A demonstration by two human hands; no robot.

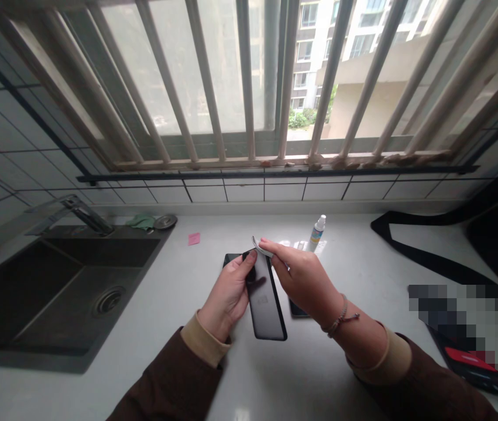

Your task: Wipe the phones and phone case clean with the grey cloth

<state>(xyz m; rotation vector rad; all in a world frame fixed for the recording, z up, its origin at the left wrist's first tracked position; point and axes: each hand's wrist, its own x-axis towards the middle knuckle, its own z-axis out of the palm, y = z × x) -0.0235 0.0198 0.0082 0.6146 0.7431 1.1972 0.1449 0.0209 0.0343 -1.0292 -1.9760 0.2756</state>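
Note:
My left hand point(230, 292) is closed round the upper left edge of a dark smartphone point(266, 310), its thumb near the round black camera bump. The phone's glossy back faces me, held tilted above the counter. My right hand point(304, 275) has its fingers pressed together on a thin white curled piece point(263, 248), perhaps a cloth, against the phone's top edge. Its underside is hidden by the fingers. Behind both hands lies another flat dark device point(299, 310), mostly covered. A small white bottle point(318, 229) with a coloured label stands just beyond my right hand.
A pink sticky note point(193, 238) lies on the white counter point(143, 362). To the left is a dark sink point(64, 292) with a faucet point(86, 213) and a green cloth point(141, 221). A black strap point(433, 257) and a dark pouch with red point(468, 358) lie right. A barred window is behind.

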